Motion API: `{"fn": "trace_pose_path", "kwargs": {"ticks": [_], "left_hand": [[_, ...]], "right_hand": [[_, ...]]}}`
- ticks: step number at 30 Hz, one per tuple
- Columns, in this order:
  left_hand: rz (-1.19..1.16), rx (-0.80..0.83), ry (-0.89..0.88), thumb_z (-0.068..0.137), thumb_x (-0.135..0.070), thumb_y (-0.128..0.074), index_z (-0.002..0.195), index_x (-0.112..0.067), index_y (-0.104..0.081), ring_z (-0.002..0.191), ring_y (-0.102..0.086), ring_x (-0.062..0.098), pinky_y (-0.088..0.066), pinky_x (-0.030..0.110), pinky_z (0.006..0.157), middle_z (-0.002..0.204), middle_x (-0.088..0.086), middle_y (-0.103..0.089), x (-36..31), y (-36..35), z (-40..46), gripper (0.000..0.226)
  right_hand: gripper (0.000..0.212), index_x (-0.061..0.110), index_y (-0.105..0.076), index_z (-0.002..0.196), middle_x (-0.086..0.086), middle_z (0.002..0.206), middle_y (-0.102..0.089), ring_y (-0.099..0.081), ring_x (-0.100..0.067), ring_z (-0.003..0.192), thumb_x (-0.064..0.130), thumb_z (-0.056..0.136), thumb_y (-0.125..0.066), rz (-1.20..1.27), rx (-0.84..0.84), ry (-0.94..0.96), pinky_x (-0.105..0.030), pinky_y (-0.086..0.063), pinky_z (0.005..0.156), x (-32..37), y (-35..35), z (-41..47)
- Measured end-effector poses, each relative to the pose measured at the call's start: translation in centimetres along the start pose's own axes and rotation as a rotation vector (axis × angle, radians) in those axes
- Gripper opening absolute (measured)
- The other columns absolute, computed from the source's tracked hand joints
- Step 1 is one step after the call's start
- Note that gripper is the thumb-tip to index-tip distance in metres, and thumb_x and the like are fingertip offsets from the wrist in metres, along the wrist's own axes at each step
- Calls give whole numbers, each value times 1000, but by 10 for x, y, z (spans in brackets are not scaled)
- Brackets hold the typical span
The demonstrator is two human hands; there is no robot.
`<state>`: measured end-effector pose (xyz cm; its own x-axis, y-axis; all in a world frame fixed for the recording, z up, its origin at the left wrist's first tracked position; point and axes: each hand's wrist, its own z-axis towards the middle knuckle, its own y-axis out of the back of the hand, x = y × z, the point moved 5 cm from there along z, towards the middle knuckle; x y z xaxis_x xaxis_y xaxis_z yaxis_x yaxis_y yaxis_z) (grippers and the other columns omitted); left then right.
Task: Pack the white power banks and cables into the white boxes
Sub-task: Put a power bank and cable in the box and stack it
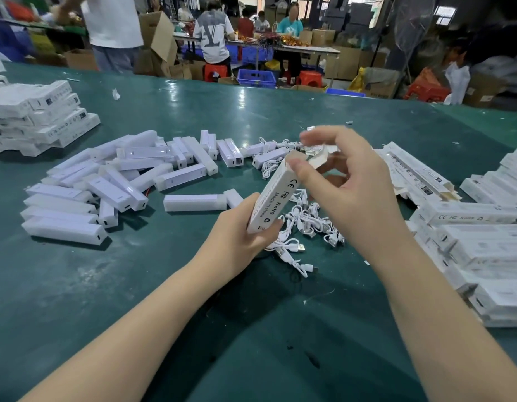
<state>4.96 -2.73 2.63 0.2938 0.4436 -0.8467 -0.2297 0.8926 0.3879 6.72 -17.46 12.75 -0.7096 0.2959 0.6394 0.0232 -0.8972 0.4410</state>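
On a wide green tabletop, seen from above through a head-worn camera, a person's two bare forearms reach forward to one white box, which serves as the landmark here. The box is held off the tabletop, tilted, its far end raised. Printed marks run along its upturned face, among them "CE", "FC", "RoHS" and "Made in China".

Left of the box sprawls a large loose heap of white power banks, long rectangular bars lying at all angles, one lying apart just beside the box. Right of the box sit stacked rows of more white boxes, with flattened ones behind them. Far left of the box, another stack of boxes stands near the tabletop's edge. Directly beneath and just beyond the box lies a tangle of short white cables with USB plugs.

The left hand grips the near, lower end of the box, thumb curled over the printed face and fingers wrapped beneath it. The right hand is at the far, upper end, its thumb tip pressed on the box's top edge and its fingers curled above the opened end flap; motion blur hides whether they touch it.

Beyond the tabletop, other people sit at a bench among cardboard cartons and blue crates.
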Motion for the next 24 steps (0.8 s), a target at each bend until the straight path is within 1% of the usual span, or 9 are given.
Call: {"fn": "trace_pose_path", "kwargs": {"ticks": [2, 4, 8, 10, 13, 16, 19, 22, 24], "left_hand": [[-5, -6, -10, 84, -34, -60, 82, -37, -48, 65, -50, 19, -44, 25, 57, 71, -9, -56, -1, 1, 0, 12], [-17, -4, -36, 88, -29, -62, 82, -44, -49, 65, -49, 12, -45, 23, 59, 72, -14, -56, -2, 1, -1, 20], [5, -6, -12, 89, -27, -60, 93, -34, -51, 67, -50, 11, -50, 34, 67, 75, -19, -56, 1, 0, -2, 12], [51, -29, -13, 88, -28, -61, 96, -33, -49, 72, -55, 8, -49, 25, 65, 79, -21, -59, 2, 0, -1, 15], [102, -66, -15, 87, -29, -62, 93, -33, -46, 75, -55, 4, -46, 16, 63, 85, -22, -60, 3, -1, -2, 18], [152, -79, -2, 87, -28, -61, 88, -35, -42, 72, -54, 1, -44, 12, 59, 84, -30, -57, 5, -2, -2, 20], [177, -78, 2, 85, -30, -59, 88, -32, -42, 75, -54, 6, -47, 18, 61, 87, -27, -56, 5, -3, -1, 18], [115, -46, -43, 83, -32, -57, 93, -21, -43, 72, -52, 14, -47, 28, 64, 82, -13, -57, 0, -2, -5, 20], [65, -10, -78, 87, -25, -60, 96, -14, -45, 78, -52, 25, -49, 36, 69, 81, -6, -58, -4, -1, -7, 20]], "right_hand": [[7, 15, -70, 94, 2, 93, -67, -66, -19, 82, 21, 92, -69, 35, -14, -16, -41, -56, 68, 0, -1, -1], [7, 12, -74, 85, 3, 91, -68, -66, -19, 83, 17, 90, -71, 46, -51, 13, -44, -56, 67, 3, -2, -2], [9, 21, -75, 80, 6, 86, -72, -67, -11, 72, 16, 87, -74, 226, -86, -154, -29, -57, 65, -4, -4, -4], [8, 22, -74, 84, 4, 75, -69, -59, -7, 59, 14, 86, -74, 445, -66, -346, -19, -50, 58, -13, -12, -6], [17, 19, -64, 93, -7, 86, -62, -48, -6, 54, 8, 84, -74, 862, -102, -648, -16, -47, 55, -26, -28, -11], [14, 14, -69, 86, -11, 98, -66, -42, -6, 55, 0, 87, -65, 1039, -100, -699, -13, -43, 48, -25, -34, -11], [27, 18, -76, 79, -3, 95, -73, -46, -2, 58, 3, 92, -57, 853, -73, -563, -13, -43, 57, -20, -30, -12], [24, 23, -74, 95, 4, 93, -74, -55, 1, 70, 14, 97, -52, 341, -104, -245, -12, -41, 63, -4, -23, -14], [28, 19, -73, 108, 6, 98, -73, -60, 0, 85, 25, 94, -50, 177, -69, -139, -12, -41, 71, 2, -27, -17]]}}
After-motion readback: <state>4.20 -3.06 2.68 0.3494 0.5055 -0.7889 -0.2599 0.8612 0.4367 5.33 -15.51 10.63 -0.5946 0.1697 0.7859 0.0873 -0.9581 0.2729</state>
